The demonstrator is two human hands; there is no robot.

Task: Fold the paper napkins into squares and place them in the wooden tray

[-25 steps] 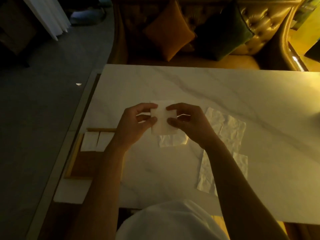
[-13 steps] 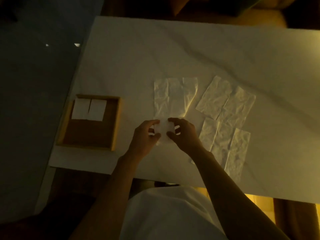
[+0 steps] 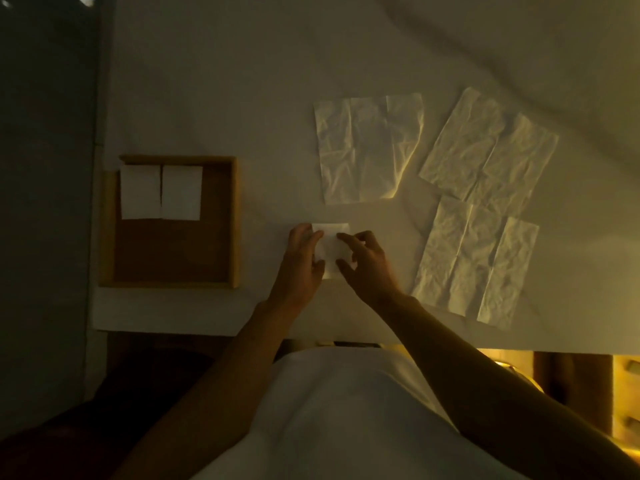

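Note:
A small folded white napkin (image 3: 331, 245) lies on the pale marble table (image 3: 242, 81). My left hand (image 3: 303, 263) grips its left edge and my right hand (image 3: 363, 263) pinches its right side, fingers over the paper. Left of them sits the square wooden tray (image 3: 235, 220), with two folded napkin squares (image 3: 161, 192) side by side in its far left corner. Three unfolded, crumpled napkins lie flat to the right: one (image 3: 367, 147) just beyond my hands, one (image 3: 488, 150) farther right, one (image 3: 474, 268) near the front edge.
The table's front edge (image 3: 207, 329) runs just below my wrists, and its left edge passes close beside the tray. Dark floor (image 3: 45, 202) lies to the left. My white-clothed torso (image 3: 346, 410) fills the bottom of the view.
The view has tilted down, away from the sofa. My hands lowered the folded napkin from mid-air to the table near the front edge, both still holding it.

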